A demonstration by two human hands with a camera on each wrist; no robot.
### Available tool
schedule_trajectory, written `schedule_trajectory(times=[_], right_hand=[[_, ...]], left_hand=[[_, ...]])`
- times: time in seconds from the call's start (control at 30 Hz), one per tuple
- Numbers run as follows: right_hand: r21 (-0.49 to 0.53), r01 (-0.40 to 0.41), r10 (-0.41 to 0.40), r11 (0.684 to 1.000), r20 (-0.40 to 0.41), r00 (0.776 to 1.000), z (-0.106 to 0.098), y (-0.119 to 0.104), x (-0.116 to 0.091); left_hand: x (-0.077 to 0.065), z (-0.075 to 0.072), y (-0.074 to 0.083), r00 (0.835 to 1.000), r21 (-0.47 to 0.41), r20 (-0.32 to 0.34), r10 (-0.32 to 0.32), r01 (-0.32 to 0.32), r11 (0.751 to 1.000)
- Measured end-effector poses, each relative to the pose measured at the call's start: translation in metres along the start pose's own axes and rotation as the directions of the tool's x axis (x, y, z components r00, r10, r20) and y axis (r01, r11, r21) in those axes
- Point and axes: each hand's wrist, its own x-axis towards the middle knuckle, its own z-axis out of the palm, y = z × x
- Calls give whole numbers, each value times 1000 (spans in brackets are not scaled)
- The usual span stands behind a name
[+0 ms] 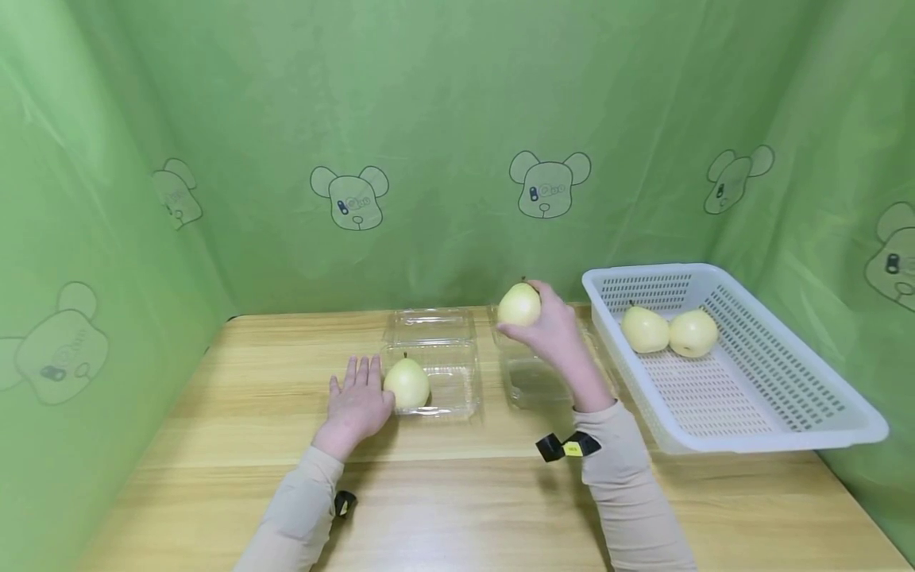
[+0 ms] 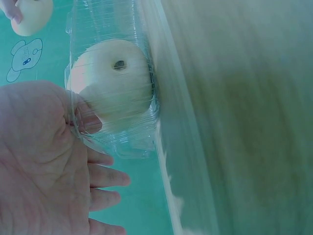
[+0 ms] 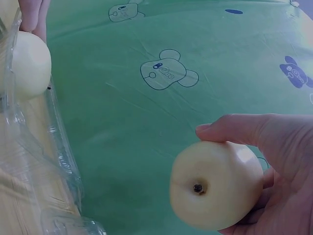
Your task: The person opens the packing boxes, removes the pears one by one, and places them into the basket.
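My right hand (image 1: 554,330) grips a pale yellow pear (image 1: 519,305) and holds it raised over a clear plastic clamshell box (image 1: 536,381). In the right wrist view, thumb and fingers wrap round this pear (image 3: 215,186), its dark blossom end facing the camera. My left hand (image 1: 357,405) lies with straight, spread fingers at the left side of another clear clamshell box (image 1: 457,389), its thumb against the wall. One pear (image 1: 407,384) stands stem up in the left half of that box. The left wrist view shows this pear (image 2: 115,81) through the clear plastic, beside the open palm (image 2: 44,156).
A white perforated basket (image 1: 779,437) stands at the right of the wooden table (image 1: 443,492), with two pears (image 1: 646,330) touching inside it. The left box's lid (image 1: 431,326) is folded back. Green curtains (image 1: 443,103) with bear heads enclose the back and sides.
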Motion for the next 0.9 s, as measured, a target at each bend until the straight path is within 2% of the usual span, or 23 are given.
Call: schedule_trajectory(times=[0.33,0.9], right_hand=[[-35,-28,27,999,-39,999,-11,5,1],[14,-53,54,998,-65,996,-28,15,0]], left_hand=[[0,1,0,1000,-4,1,0,0,1000],[0,1,-1,1000,-4,5,-4,4,1000]])
